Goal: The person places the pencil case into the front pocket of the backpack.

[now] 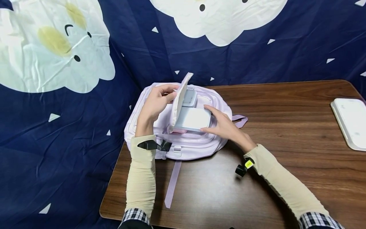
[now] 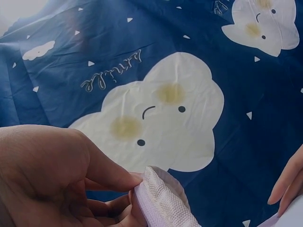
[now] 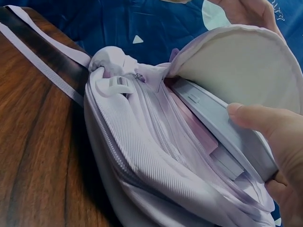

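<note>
A lilac backpack [image 1: 197, 148] lies on the table with its front pocket unzipped. My left hand [image 1: 152, 105] pinches the edge of the raised pocket flap [image 1: 178, 106] between thumb and fingers. With thumb and fingers spread across its end, my right hand [image 1: 221, 124] grips a flat pale-grey box [image 1: 194, 117], partly inside the pocket. Behind it in the pocket sits a smaller grey-lidded box [image 1: 190, 97]. The right wrist view shows a pink item [image 3: 191, 125] under the gripped box; its kind is unclear. The flap hides part of the boxes from the head view.
A white flat box-like thing [image 1: 351, 123] lies at the right of the wooden table [image 1: 286, 127]. One lilac strap [image 1: 173, 184] trails toward the front edge, and a strap loop [image 1: 240, 121] sticks out right. A dark-blue cloud-print curtain [image 1: 188, 54] hangs behind.
</note>
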Demonstrator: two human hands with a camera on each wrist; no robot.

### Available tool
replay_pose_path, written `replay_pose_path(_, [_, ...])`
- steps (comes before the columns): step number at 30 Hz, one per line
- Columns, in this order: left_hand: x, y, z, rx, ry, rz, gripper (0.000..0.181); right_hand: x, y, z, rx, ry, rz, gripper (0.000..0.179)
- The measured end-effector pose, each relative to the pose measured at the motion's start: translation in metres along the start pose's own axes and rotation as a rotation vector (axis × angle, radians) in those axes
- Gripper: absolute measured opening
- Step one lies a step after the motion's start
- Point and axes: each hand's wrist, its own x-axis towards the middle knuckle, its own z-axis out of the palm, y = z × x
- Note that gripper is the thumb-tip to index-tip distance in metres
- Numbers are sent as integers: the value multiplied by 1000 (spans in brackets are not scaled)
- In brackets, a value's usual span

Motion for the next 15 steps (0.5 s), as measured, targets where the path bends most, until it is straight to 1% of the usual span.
replay_pose_path(7, [0,1,0,1,2,-3,28,13,-1,8,6,-7,-22,91])
replay_pose_path(15, [-1,3,1,6,-6,1,28,21,-4,19,20,-24,-27,91])
